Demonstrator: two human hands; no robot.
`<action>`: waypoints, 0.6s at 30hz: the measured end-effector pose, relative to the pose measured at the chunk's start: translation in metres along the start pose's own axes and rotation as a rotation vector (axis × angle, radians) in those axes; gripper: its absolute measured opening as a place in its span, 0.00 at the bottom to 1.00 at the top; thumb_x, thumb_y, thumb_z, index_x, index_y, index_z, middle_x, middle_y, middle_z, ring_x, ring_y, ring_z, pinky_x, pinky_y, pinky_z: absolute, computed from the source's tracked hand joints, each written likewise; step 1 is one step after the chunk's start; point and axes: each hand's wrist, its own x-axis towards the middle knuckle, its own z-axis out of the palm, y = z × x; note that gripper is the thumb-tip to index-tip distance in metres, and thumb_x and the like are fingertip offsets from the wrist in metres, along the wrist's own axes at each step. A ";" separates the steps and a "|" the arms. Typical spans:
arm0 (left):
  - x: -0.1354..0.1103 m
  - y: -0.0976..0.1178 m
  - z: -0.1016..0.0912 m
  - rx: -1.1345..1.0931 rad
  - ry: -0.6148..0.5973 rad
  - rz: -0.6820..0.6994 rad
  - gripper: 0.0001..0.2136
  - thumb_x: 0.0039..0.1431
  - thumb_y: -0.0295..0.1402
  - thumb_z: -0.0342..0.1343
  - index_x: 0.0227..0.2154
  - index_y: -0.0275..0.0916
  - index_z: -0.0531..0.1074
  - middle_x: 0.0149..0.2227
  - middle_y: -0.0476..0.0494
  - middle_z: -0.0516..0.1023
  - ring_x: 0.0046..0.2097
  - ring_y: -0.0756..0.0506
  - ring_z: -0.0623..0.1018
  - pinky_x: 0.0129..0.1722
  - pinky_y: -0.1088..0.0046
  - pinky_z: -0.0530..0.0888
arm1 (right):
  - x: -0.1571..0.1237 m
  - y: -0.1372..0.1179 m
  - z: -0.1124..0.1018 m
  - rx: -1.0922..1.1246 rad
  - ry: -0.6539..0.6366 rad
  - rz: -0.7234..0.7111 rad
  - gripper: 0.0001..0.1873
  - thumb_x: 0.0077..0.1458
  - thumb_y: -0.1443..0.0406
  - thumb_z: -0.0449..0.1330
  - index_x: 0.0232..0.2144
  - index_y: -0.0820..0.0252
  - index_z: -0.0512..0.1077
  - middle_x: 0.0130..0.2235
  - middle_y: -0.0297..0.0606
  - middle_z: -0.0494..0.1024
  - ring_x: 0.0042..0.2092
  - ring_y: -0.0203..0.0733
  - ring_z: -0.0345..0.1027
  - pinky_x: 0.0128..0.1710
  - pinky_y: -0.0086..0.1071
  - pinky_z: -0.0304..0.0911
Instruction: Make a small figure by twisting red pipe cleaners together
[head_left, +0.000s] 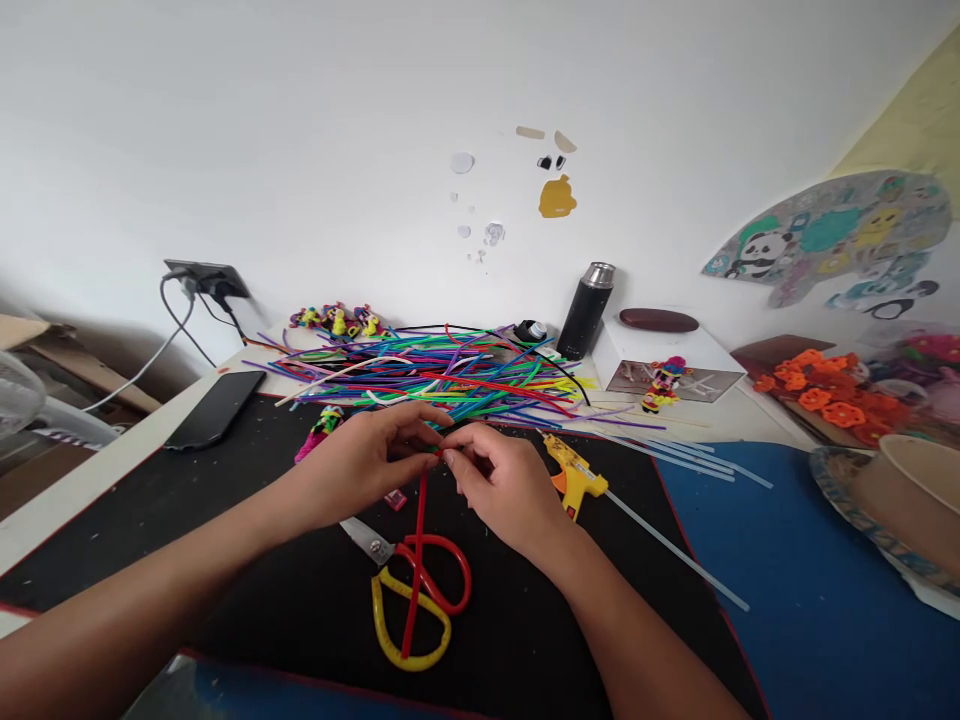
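Over our flat black mat [285, 620], our left hand [367, 455] and right hand [510, 485] nearly meet, thumbs and fingers pinched together. Below lie metal scissors [381, 552] with glossy looped handles. Both hands, equally near, grip the far end of the slim, straight red pipe cleaner [421, 505], which runs back toward us across those loops.

The big wall [315, 140] is white, with a yellow wall [911, 130] at the top right. A panda sticker [763, 250] is on the white part. A dark wall socket [236, 283] sits low on the left. The white worktop [112, 470] stands against the wall. The light is soft.
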 end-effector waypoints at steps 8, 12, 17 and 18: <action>0.003 0.000 -0.005 -0.094 -0.064 -0.064 0.15 0.62 0.37 0.63 0.50 0.42 0.72 0.40 0.46 0.86 0.42 0.43 0.84 0.36 0.72 0.79 | 0.000 -0.003 -0.002 -0.038 -0.023 0.002 0.09 0.66 0.65 0.59 0.43 0.55 0.79 0.27 0.31 0.78 0.25 0.35 0.68 0.27 0.28 0.56; 0.002 -0.001 -0.007 -0.099 -0.067 -0.083 0.16 0.62 0.38 0.64 0.51 0.42 0.72 0.42 0.45 0.86 0.42 0.42 0.84 0.36 0.71 0.79 | 0.000 -0.004 -0.003 -0.048 -0.014 0.000 0.08 0.66 0.65 0.59 0.43 0.54 0.79 0.27 0.31 0.78 0.25 0.35 0.68 0.27 0.28 0.56; 0.003 -0.002 -0.006 -0.086 -0.046 -0.084 0.17 0.61 0.39 0.64 0.50 0.42 0.72 0.42 0.44 0.86 0.42 0.42 0.84 0.37 0.69 0.80 | 0.001 -0.004 -0.002 -0.118 0.027 -0.037 0.07 0.65 0.66 0.61 0.41 0.55 0.80 0.29 0.32 0.80 0.28 0.36 0.70 0.29 0.30 0.56; 0.003 -0.001 -0.005 -0.083 -0.044 -0.085 0.17 0.61 0.39 0.64 0.50 0.42 0.72 0.42 0.44 0.86 0.42 0.41 0.84 0.37 0.69 0.80 | 0.001 -0.004 -0.002 -0.136 0.029 -0.043 0.07 0.65 0.66 0.61 0.41 0.55 0.80 0.29 0.32 0.81 0.28 0.37 0.71 0.30 0.30 0.56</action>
